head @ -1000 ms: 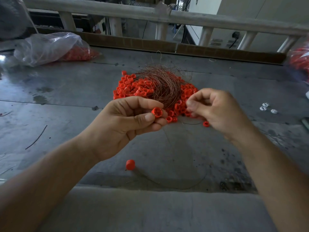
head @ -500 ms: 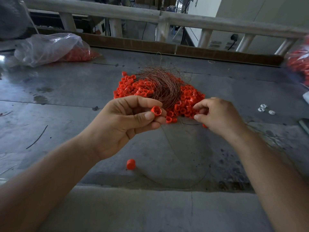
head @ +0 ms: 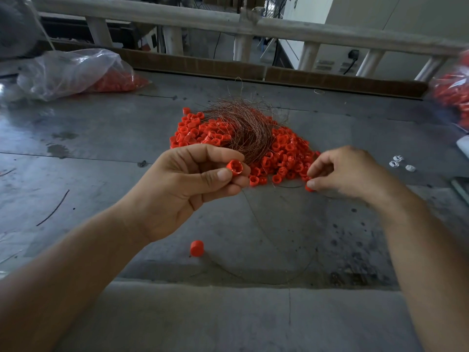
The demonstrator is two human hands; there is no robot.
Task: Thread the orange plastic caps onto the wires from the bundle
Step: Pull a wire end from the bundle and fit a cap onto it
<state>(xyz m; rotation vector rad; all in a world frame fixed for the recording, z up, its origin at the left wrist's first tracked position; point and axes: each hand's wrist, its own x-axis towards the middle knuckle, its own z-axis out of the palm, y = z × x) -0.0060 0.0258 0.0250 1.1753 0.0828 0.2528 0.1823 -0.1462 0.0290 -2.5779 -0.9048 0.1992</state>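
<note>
Grey tabletop (head: 101, 161) was seen bearing a clear bag (head: 71, 72) of caps far left, then the cap pile (head: 286, 153), overlain by the wire bundle (head: 243, 128). One orange cap (head: 234, 167) was pinched by the left hand (head: 177, 189); what the curled right hand (head: 350, 176) held was unclear.

Body in view: two hands and two forearms. The left hand (head: 182, 189) is bare, with skin creased across the knuckles and at the thumb joint. The left thumbnail (head: 223, 174) is short and cut close to the fingertip. The left forearm (head: 76, 262) is bare from wrist to frame edge, smooth, and looks broader toward the camera. The right hand (head: 347, 176) is bare, with knuckle ridges showing on its back. The right thumbnail (head: 311, 184) is likewise short. The right forearm (head: 426, 262) is bare to the frame edge.
</note>
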